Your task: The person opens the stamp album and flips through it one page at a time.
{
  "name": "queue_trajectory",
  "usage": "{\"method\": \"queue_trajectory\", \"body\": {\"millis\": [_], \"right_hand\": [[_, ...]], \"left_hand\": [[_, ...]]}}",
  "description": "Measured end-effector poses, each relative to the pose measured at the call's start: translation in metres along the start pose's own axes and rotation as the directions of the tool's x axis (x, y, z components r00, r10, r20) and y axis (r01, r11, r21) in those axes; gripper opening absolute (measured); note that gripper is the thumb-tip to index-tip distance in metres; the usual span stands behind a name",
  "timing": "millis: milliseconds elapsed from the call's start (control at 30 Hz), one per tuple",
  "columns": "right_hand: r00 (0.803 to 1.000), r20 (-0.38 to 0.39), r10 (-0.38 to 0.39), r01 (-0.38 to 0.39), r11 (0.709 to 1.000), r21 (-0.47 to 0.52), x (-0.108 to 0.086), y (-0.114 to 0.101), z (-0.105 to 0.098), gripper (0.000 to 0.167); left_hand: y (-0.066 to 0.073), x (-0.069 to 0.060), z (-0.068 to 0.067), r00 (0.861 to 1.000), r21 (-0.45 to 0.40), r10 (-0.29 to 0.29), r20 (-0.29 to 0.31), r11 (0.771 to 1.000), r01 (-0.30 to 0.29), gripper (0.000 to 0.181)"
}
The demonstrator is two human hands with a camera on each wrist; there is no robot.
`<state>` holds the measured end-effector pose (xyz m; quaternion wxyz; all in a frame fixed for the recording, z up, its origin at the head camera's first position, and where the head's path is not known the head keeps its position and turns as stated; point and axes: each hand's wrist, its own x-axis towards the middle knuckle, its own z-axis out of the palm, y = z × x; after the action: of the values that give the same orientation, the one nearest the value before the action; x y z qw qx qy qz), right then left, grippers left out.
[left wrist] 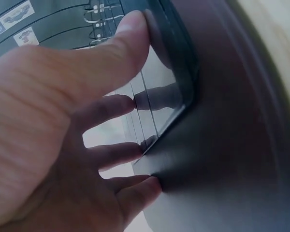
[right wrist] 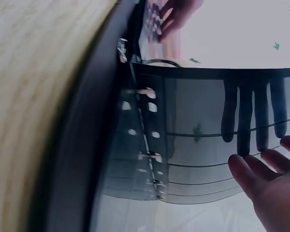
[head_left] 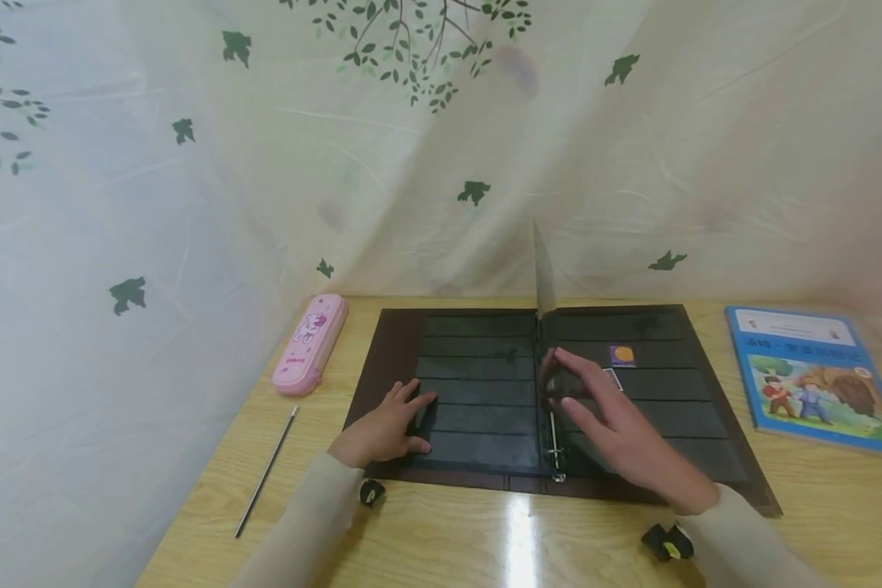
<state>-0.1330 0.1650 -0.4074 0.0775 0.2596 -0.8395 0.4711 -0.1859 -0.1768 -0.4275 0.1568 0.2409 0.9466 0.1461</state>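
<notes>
Apparently steadying the album (head_left: 395, 359), the left hand (head_left: 382, 425) rests on it, spread; the unclenched right hand (head_left: 623, 426) seemingly props an upright page (head_left: 544, 273).

Head view peers forward and down, dark-brown, black-paged ring binder (head_left: 485, 392) at five o'clock; both wrist views, tight in, share it!

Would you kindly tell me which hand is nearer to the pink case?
Left: the left hand is on the album, to the right of the pink case; the right hand is farther right, at the raised page.
</notes>
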Motion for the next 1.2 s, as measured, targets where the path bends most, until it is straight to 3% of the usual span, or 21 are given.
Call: {"method": "queue_trajectory", "body": {"millis": [133, 233, 333, 433, 500, 567, 667, 767, 833, 967, 1100, 1200], "right_hand": [[0.999, 0.021, 0.045, -0.044, 0.997, -0.058, 0.001, 0.005, 0.007, 0.059], [0.996, 0.048, 0.072, -0.067, 0.992, -0.103, 0.002, 0.009, 0.012, 0.060], [0.993, 0.082, 0.082, -0.070, 0.988, -0.135, 0.002, 0.012, 0.015, 0.059], [0.989, 0.126, 0.073, -0.052, 0.986, -0.160, 0.001, 0.015, 0.018, 0.055], [0.985, 0.162, 0.062, -0.033, 0.984, -0.175, 0.001, 0.016, 0.019, 0.053], [0.979, 0.196, 0.050, -0.012, 0.982, -0.189, 0.002, 0.017, 0.021, 0.052], [0.971, 0.234, 0.045, 0.008, 0.975, -0.223, 0.003, 0.017, 0.025, 0.053], [0.964, 0.256, 0.066, 0.006, 0.962, -0.272, 0.004, 0.015, 0.029, 0.052], [0.961, 0.266, 0.083, 0.003, 0.952, -0.305, 0.004, 0.013, 0.030, 0.052], [0.958, 0.272, 0.092, 0.001, 0.946, -0.325, 0.004, 0.013, 0.030, 0.052], [0.960, 0.267, 0.085, -0.013, 0.965, -0.262, 0.003, 0.018, 0.026, 0.050], [0.960, 0.250, 0.123, -0.065, 0.972, -0.225, 0.001, 0.025, 0.021, 0.056]], "left_hand": [[-0.007, -0.001, 0.001, 0.999, -0.055, 0.015, -0.045, 0.998, -0.018, 0.071], [-0.016, -0.002, 0.000, 0.991, -0.077, 0.018, -0.130, 0.997, -0.028, 0.061], [-0.020, -0.003, -0.006, 0.969, -0.108, 0.022, -0.246, 0.993, -0.050, 0.050], [-0.019, -0.002, -0.016, 0.938, -0.142, 0.039, -0.345, 0.985, -0.093, 0.044], [-0.016, -0.001, -0.022, 0.924, -0.160, 0.041, -0.379, 0.981, -0.109, 0.043], [-0.011, 0.001, -0.026, 0.920, -0.177, 0.037, -0.390, 0.978, -0.114, 0.045], [-0.001, 0.005, -0.025, 0.943, -0.181, 0.022, -0.331, 0.980, -0.086, 0.053], [0.009, 0.010, -0.018, 0.978, -0.141, -0.010, -0.211, 0.990, -0.020, 0.066], [0.013, 0.015, -0.009, 0.990, -0.074, -0.039, -0.132, 0.997, 0.029, 0.072], [0.019, 0.022, 0.007, 0.993, 0.044, -0.110, -0.037, 0.993, 0.112, 0.080], [0.023, 0.026, 0.013, 0.985, 0.101, -0.170, -0.007, 0.980, 0.170, 0.083], [0.027, 0.028, 0.013, 0.982, 0.120, -0.187, 0.000, 0.975, 0.186, 0.083]]}}
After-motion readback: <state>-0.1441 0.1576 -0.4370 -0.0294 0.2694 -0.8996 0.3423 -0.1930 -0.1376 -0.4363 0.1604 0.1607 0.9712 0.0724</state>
